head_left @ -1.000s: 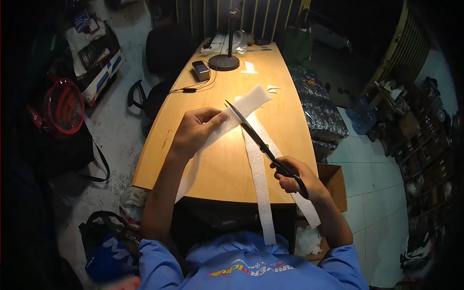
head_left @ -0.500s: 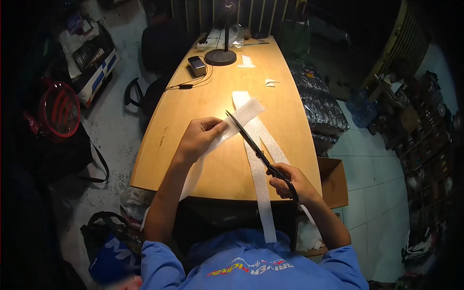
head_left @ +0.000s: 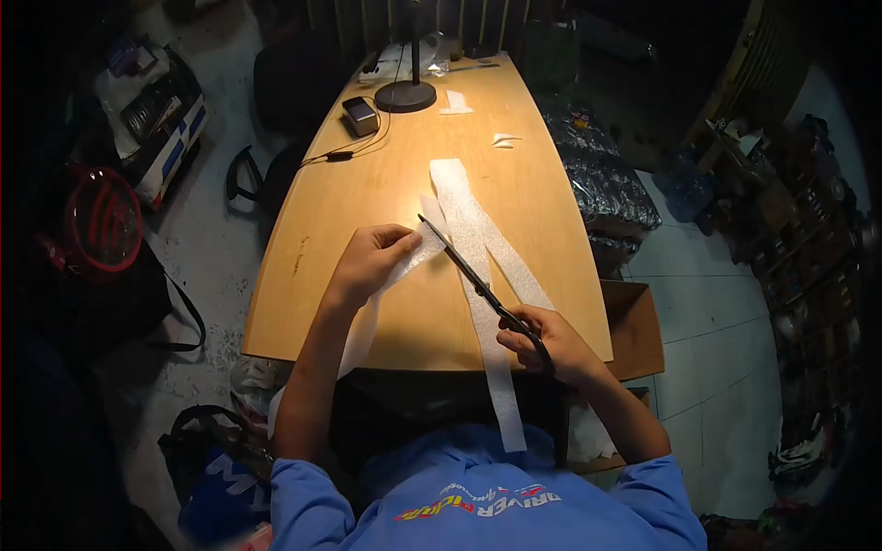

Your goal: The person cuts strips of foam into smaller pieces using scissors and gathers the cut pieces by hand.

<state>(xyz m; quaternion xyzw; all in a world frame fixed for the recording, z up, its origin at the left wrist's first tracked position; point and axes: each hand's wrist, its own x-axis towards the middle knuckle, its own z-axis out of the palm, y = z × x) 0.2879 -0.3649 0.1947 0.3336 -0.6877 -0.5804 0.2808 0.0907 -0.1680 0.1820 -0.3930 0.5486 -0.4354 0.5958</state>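
Note:
Pinched in my left hand (head_left: 375, 260) is a white foam strip (head_left: 366, 323), which hangs down past the table's front edge. My right hand (head_left: 544, 342) grips black scissors (head_left: 472, 275) by the handles. The blades look closed or nearly so, their tips beside my left fingertips at the strip's upper end. A pale piece (head_left: 432, 209) shows just beyond the blades. Two more foam strips lie to the right on the wooden table (head_left: 285, 321): one (head_left: 493, 344) hangs over the front edge, the other (head_left: 519, 271) runs under my right hand.
A lamp base (head_left: 405, 96), a dark device with a cable (head_left: 359, 117) and white scraps (head_left: 456, 103) are on the far part of the table. Smaller scraps (head_left: 504, 140) lie right of them. A cardboard box (head_left: 636, 329) stands beside the table's right edge.
The scissor blades have closed across the strip, and its upper end has dropped away from my left hand's part. My right hand has shifted slightly left and up. The view has shifted a little.

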